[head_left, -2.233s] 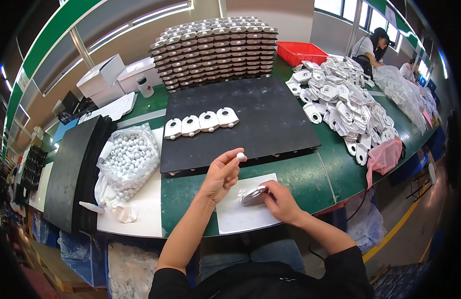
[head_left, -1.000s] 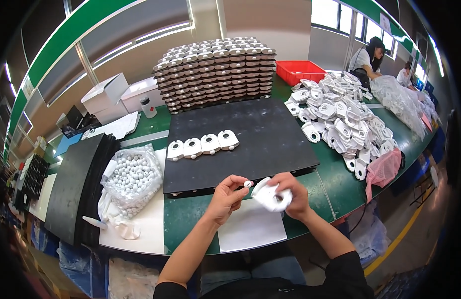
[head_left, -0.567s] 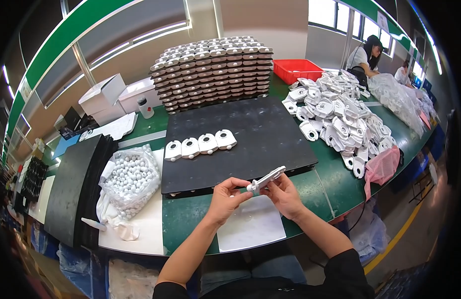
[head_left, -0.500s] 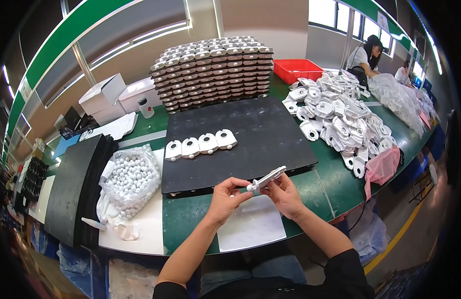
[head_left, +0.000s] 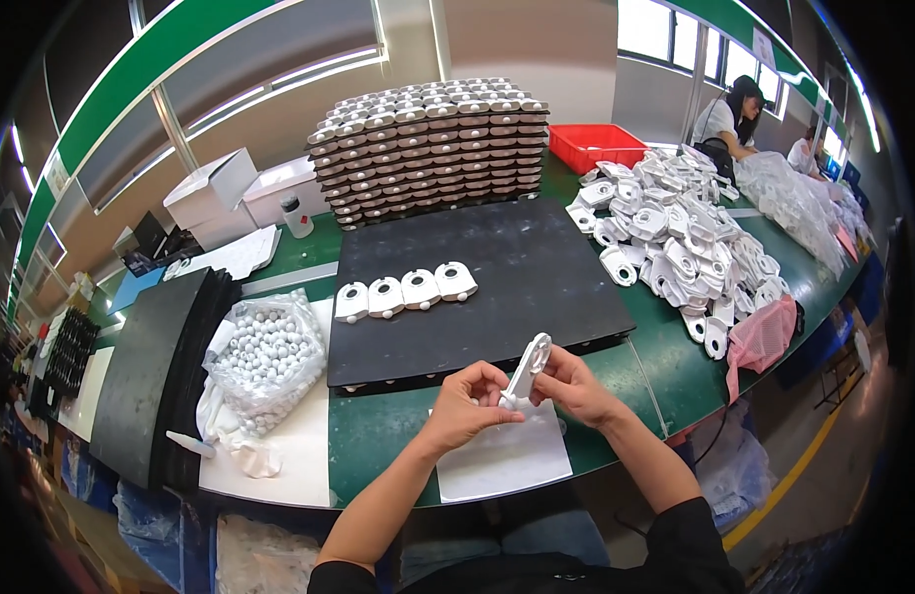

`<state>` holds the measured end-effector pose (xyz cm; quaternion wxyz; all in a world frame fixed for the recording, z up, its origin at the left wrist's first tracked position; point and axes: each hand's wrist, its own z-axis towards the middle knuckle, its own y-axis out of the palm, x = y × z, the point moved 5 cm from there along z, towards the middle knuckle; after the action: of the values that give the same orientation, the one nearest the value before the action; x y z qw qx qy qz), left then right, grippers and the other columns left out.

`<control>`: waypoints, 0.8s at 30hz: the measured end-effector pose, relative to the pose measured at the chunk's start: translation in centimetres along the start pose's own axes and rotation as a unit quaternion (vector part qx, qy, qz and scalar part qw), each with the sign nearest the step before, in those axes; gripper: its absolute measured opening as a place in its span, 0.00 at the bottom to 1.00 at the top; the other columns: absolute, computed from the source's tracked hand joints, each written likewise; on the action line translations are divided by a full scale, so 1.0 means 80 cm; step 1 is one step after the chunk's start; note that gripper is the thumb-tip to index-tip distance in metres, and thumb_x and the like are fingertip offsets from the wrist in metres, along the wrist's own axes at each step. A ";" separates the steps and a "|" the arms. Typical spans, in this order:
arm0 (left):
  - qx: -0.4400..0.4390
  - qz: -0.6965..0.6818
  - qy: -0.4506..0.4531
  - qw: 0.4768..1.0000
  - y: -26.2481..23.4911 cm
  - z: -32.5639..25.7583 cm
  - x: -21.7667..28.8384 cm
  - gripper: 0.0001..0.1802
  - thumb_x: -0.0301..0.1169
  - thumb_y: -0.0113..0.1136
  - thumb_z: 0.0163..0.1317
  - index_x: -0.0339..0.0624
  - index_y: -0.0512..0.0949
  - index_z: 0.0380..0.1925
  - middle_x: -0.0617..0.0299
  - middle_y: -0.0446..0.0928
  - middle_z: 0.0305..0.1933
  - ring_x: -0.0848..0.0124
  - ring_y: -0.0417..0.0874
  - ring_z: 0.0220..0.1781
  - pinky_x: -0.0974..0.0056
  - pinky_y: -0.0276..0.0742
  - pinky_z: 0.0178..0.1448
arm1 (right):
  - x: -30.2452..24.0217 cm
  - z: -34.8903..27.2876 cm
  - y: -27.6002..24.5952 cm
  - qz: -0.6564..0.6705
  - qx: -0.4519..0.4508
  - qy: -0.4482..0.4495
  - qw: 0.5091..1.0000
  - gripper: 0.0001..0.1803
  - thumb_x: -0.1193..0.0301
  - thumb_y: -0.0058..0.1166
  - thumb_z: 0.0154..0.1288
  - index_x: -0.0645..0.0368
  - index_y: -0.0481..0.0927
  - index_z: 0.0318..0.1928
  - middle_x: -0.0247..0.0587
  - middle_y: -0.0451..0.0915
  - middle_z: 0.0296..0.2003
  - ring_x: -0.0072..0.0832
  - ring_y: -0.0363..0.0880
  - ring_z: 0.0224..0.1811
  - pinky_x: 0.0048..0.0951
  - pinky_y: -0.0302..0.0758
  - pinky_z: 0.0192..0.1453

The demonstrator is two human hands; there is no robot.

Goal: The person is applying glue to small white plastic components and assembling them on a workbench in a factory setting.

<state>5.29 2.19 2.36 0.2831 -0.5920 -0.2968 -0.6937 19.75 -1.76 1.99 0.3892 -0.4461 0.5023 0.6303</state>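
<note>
We hold a flat white plastic part [head_left: 528, 370] on edge above a white paper sheet [head_left: 507, 457] at the near rim of the green table [head_left: 675, 361]. Our right hand [head_left: 574, 386] grips its upper, rounded end, fingers curled close around it; our left hand [head_left: 464, 404] pinches its lower tip between thumb and fingertips. The part looks smooth and moulded, with a ring-shaped head narrowing to a tab.

Just beyond our hands lies a matt black tray [head_left: 497, 282] bearing a row of four similar white parts [head_left: 405, 292], laid flat and touching side to side. To the left, a crinkled clear bag of small white balls [head_left: 266, 356] sits beside stacked black trays [head_left: 145, 371]. A loose heap of white parts [head_left: 680, 243] sprawls to the right, and loaded trays in a tall stack [head_left: 433, 144] stand behind.
</note>
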 end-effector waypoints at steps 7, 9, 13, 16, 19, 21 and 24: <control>0.109 -0.089 -0.055 0.989 -0.029 0.008 -0.002 0.23 0.22 0.66 0.46 0.40 0.68 0.43 0.74 0.64 0.18 0.86 0.62 0.17 0.79 0.59 0.20 | -0.040 0.081 -0.004 -0.122 0.012 -0.038 0.992 0.13 0.72 0.52 0.60 0.61 0.70 0.45 0.29 0.76 0.33 0.13 0.71 0.32 0.17 0.68 0.35; 0.079 -0.119 -0.097 0.985 -0.030 0.006 -0.002 0.22 0.24 0.65 0.48 0.40 0.68 0.42 0.74 0.64 0.18 0.86 0.61 0.16 0.79 0.55 0.19 | -0.038 0.124 -0.046 -0.165 0.114 -0.096 0.975 0.13 0.75 0.52 0.58 0.64 0.69 0.44 0.34 0.77 0.28 0.15 0.73 0.29 0.17 0.68 0.32; 0.023 -0.243 -0.155 0.957 -0.030 0.005 -0.017 0.15 0.28 0.61 0.53 0.42 0.69 0.40 0.70 0.68 0.23 0.85 0.63 0.19 0.80 0.48 0.16 | -0.028 0.191 -0.123 -0.427 0.283 -0.058 0.857 0.17 0.68 0.54 0.53 0.65 0.74 0.42 0.44 0.80 0.30 0.33 0.79 0.34 0.30 0.73 0.40; 0.016 -0.281 -0.198 0.939 -0.028 0.003 -0.019 0.12 0.26 0.58 0.54 0.42 0.69 0.39 0.66 0.70 0.28 0.83 0.68 0.23 0.82 0.48 0.15 | -0.006 0.218 -0.142 -0.444 0.269 0.019 0.855 0.16 0.64 0.54 0.52 0.59 0.80 0.40 0.45 0.80 0.35 0.37 0.78 0.41 0.32 0.72 0.47; 0.003 -0.286 -0.220 0.933 -0.027 0.002 -0.025 0.13 0.21 0.53 0.53 0.41 0.68 0.39 0.61 0.72 0.34 0.79 0.72 0.26 0.82 0.50 0.14 | -0.001 0.225 -0.138 -0.446 0.244 0.034 0.860 0.16 0.63 0.54 0.52 0.59 0.81 0.38 0.45 0.81 0.35 0.37 0.79 0.41 0.32 0.72 0.47; -0.010 -0.301 -0.222 0.927 -0.027 0.001 -0.028 0.14 0.19 0.50 0.53 0.41 0.67 0.40 0.58 0.73 0.36 0.77 0.73 0.27 0.82 0.51 0.14 | -0.004 0.224 -0.132 -0.458 0.216 0.039 0.861 0.16 0.63 0.55 0.51 0.59 0.81 0.38 0.45 0.81 0.34 0.36 0.79 0.40 0.31 0.72 0.47; 0.006 -0.308 -0.235 0.922 -0.031 0.000 -0.030 0.17 0.16 0.45 0.50 0.40 0.64 0.43 0.51 0.72 0.41 0.75 0.74 0.27 0.81 0.53 0.13 | -0.023 0.213 -0.147 -0.444 0.219 0.004 0.869 0.16 0.63 0.55 0.52 0.58 0.81 0.38 0.45 0.81 0.34 0.36 0.79 0.40 0.31 0.73 0.47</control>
<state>3.78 3.98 -0.24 -0.0189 -0.6160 -0.5262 -0.5859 28.41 17.15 2.02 0.7136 -0.5284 0.3774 0.2629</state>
